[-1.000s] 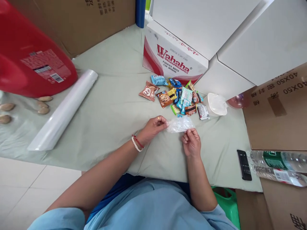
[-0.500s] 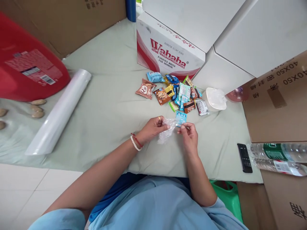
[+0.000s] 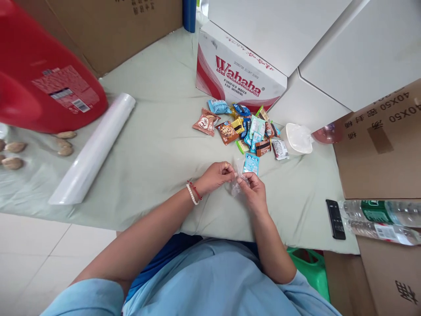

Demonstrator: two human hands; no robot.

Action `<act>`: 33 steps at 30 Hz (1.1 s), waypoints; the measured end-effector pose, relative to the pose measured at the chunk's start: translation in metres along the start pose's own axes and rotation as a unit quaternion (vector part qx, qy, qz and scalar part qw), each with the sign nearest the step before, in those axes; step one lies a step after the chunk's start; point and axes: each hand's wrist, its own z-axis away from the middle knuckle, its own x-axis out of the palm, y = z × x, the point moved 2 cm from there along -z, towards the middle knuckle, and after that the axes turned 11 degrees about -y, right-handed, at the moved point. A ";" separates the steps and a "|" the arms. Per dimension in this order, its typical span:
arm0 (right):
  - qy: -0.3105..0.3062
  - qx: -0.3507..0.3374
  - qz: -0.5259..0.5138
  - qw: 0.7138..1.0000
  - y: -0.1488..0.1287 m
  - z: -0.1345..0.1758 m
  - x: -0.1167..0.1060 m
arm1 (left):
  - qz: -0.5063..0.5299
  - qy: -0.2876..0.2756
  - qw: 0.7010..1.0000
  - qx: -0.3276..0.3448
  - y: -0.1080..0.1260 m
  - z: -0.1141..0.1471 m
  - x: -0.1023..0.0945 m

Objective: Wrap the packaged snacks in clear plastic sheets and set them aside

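Observation:
Between my hands is a crumpled clear plastic bag (image 3: 236, 188). My left hand (image 3: 217, 176) pinches its left side, fingers pressed together. With thumb and fingers closed, my right hand (image 3: 254, 189) grips the bag from the other side, close to the left fingertips. A light-blue snack packet (image 3: 251, 163) lies flat on the cloth just beyond my right fingers; I cannot tell whether they touch it. Farther back is a pile of small wrapped snacks (image 3: 256, 127), with a brown packet (image 3: 206, 122) at its left and a white packet (image 3: 280, 149) at its right.
A Wahaha carton (image 3: 240, 72) stands behind the snacks. Right of them sits a white plastic tub (image 3: 297, 147). A plastic roll (image 3: 94, 149) and a red jug (image 3: 62, 83) are at the left. A black phone (image 3: 335, 219) and bottles (image 3: 378, 211) lie at the right edge.
My right hand has moved left onto the plastic bag and now grips it close to my left hand. The view has shifted slightly, and the snacks have stayed in place.

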 end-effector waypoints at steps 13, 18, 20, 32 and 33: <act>0.066 -0.005 0.005 0.998 -0.008 0.006 -0.015 | 0.019 -0.001 1.000 0.015 0.003 0.002 0.000; 0.148 0.008 -0.060 0.987 -0.008 0.016 -0.043 | 0.094 0.007 0.995 0.007 0.007 0.004 -0.004; 0.152 0.014 -0.076 0.985 -0.007 0.023 -0.049 | 0.121 0.005 0.993 -0.004 0.009 0.005 -0.003; 0.108 0.006 -0.056 0.993 -0.003 0.027 -0.033 | 0.113 0.035 0.993 -0.004 0.008 0.005 0.006; 0.128 0.007 -0.046 0.991 -0.004 0.027 -0.035 | 0.109 0.051 0.993 0.004 0.008 0.004 0.005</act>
